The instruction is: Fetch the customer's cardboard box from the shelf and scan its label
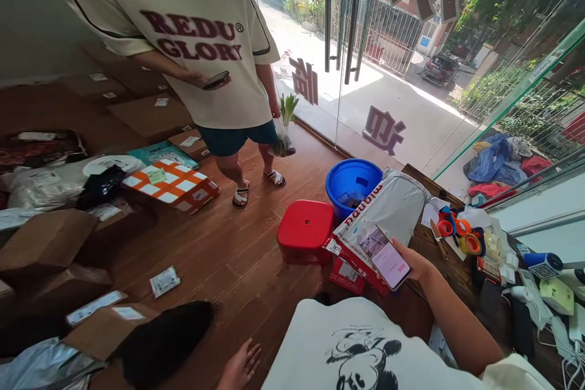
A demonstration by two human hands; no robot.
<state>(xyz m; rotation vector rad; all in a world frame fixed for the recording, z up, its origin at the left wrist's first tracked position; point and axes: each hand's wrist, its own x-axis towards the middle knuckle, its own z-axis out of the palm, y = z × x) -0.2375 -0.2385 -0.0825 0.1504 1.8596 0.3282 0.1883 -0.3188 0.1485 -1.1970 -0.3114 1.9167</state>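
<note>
My right hand (414, 265) grips a smartphone (386, 257) with its screen lit, showing a picture at the top and a pinkish area below. Behind the phone in view is a large white plastic parcel bag (395, 198) with red lettering, at the edge of the dark wooden table (423, 256). Red boxes (346, 276) show beneath the parcel. At the bottom, my left hand (243, 364) hangs low above the floor, palm partly visible, fingers stretched out and holding nothing.
A person (196, 67) stands ahead with a phone (216, 80) and a bag of greens (284, 134). A red stool (306, 228) and blue tub (354, 180) stand beside the table. Parcels and cartons (50, 241) cover the left floor; tape rolls (470, 244) lie right.
</note>
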